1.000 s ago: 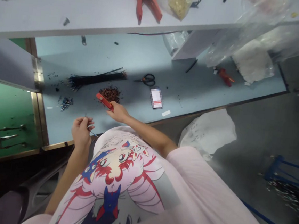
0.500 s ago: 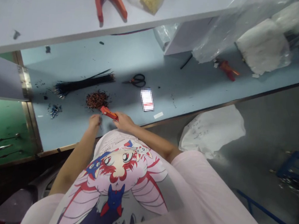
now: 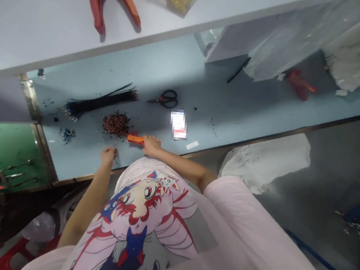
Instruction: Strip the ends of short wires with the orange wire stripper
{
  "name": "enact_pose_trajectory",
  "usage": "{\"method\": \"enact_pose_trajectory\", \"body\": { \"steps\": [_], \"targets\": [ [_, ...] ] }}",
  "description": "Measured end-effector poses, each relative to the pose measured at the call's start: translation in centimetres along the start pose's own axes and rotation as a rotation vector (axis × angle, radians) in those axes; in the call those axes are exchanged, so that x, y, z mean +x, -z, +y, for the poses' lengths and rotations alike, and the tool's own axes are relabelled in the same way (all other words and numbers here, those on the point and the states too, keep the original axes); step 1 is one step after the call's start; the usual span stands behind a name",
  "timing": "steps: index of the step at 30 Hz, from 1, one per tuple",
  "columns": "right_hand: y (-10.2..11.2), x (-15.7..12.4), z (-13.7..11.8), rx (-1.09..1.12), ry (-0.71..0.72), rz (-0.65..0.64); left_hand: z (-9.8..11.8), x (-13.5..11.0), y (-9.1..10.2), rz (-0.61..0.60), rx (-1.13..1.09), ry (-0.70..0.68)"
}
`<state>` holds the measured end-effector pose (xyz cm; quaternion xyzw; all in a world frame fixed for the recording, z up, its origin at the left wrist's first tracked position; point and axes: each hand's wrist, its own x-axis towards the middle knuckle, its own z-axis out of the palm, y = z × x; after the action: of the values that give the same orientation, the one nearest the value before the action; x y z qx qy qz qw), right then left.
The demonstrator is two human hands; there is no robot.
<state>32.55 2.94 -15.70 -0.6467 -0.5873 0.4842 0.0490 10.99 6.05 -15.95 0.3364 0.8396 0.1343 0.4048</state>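
Observation:
My right hand (image 3: 151, 145) is wrapped round the handles of red-orange pliers (image 3: 135, 139), whose head points left. Just left of it, my left hand (image 3: 109, 155) is closed in a pinch on a thin wire (image 3: 116, 161), only a small bit of which shows. Both hands are low over the front edge of the blue table. Beyond them lies a heap of small copper-coloured and dark pieces (image 3: 116, 124). Behind that stretches a bundle of black wires (image 3: 102, 101) with bluish ends on the left. A small pile of blue and silvery bits (image 3: 67, 135) lies farther left.
Black-handled scissors (image 3: 167, 99) and a blurred-out phone (image 3: 178, 125) lie right of the heap, near a white strip (image 3: 192, 145). A shelf (image 3: 50, 35) overhangs the back, bearing an orange-red tool (image 3: 114, 3). Other red pliers (image 3: 300, 84) and plastic bags (image 3: 356, 62) are at right.
The pliers have drawn back from the heap, a little to the right. My left hand has moved slightly left and nearer, widening the gap between hands. The view has shifted too.

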Motion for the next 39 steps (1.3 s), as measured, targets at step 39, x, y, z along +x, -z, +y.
{"method": "enact_pose_trajectory", "body": {
  "steps": [39],
  "targets": [
    [1.9, -12.7, -13.4, 1.489, 0.236, -1.000, 4.4, -14.6, 12.0, -0.102, -1.121, -0.598]
  ]
}}
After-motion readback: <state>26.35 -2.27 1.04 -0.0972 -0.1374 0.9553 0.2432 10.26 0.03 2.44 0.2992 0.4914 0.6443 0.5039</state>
